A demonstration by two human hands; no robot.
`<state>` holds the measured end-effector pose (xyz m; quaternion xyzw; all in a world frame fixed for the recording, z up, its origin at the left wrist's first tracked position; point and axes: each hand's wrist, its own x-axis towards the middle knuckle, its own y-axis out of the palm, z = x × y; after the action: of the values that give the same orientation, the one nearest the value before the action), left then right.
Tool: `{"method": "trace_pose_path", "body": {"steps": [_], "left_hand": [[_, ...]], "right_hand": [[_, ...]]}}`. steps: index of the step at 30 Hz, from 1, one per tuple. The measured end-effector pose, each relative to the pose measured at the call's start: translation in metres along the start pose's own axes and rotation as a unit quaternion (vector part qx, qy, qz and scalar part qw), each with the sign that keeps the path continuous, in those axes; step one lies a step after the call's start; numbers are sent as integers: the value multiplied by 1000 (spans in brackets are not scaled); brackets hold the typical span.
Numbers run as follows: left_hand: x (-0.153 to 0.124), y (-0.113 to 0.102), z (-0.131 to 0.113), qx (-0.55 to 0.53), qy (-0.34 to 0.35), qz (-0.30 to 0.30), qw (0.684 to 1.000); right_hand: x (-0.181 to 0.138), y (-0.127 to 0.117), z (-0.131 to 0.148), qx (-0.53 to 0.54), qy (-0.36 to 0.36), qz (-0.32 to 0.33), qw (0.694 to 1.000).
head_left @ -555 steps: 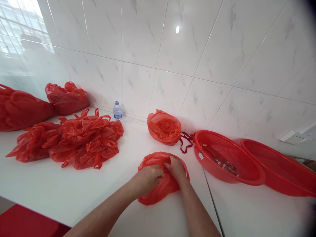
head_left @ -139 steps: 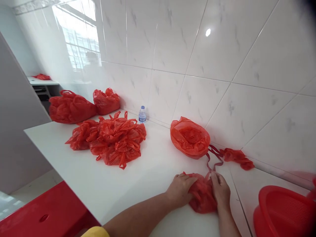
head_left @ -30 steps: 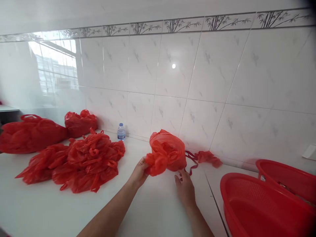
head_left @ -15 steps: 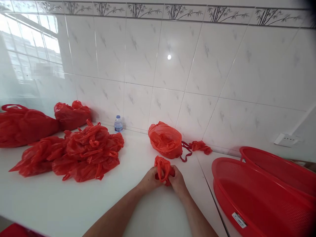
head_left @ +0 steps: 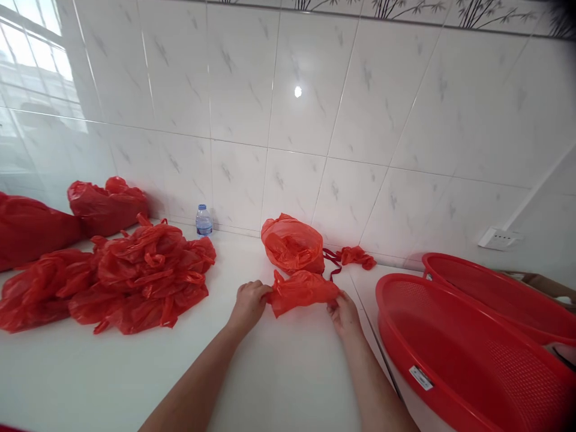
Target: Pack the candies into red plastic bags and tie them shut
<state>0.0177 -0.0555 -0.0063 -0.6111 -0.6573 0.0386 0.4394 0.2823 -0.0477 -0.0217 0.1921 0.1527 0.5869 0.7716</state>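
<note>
White counter point(head_left: 279, 384): red bag point(head_left: 300, 290) stretched between both hands.

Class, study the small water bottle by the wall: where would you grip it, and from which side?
Grip the bottle round its body, below the cap, probably coming from the front right: it stands upright close to the wall, and the bag pile crowds its left front.

light: we are getting bright daylight from window reflection point(head_left: 27, 54) upper left | glare: lamp spot point(head_left: 297, 91) is gleaming on wall tiles point(head_left: 243, 78) | shadows: lying faint under red bag point(head_left: 300, 289) | edges: bending, top-right corner point(head_left: 567, 7) is showing dark
</note>
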Motion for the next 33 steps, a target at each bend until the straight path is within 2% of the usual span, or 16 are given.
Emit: {"method": "trace_pose_path", "body": {"steps": [7,11,14,17,19,21,23,24,30,33], "left_hand": [[1,-12,3,47,-39,-118,991],[0,-9,3,-19,-81,-160,984],[1,-7,2,-138,-137,-144,970],[0,-7,-4,-283,-160,-63,944],[-3,-8,-10,-391,-155,4,907],[-5,-7,-14,-483,-154,37,861],[-6,-5,-15,-530,-170,33,830],[-7,-3,-15,-536,-183,22,824],[-2,7,-4,-515,-241,-77,819],[-1,8,1,-507,-256,-104,817]], "right_hand": [[3,-6,0,31,18,0,999],[1,-6,2,34,32,23,999],[-1,-5,2,31,31,32,999],[-2,-4,0,16,27,27,999],[-2,-4,-1,2,25,19,999],[-1,-3,-1,-14,24,15,1000],[-2,-3,-1,-29,21,12,999],[-2,-3,-1,-37,19,11,999],[-4,-3,-1,-103,-14,-2,995],[-5,-4,2,-162,-53,-63,983]]}}
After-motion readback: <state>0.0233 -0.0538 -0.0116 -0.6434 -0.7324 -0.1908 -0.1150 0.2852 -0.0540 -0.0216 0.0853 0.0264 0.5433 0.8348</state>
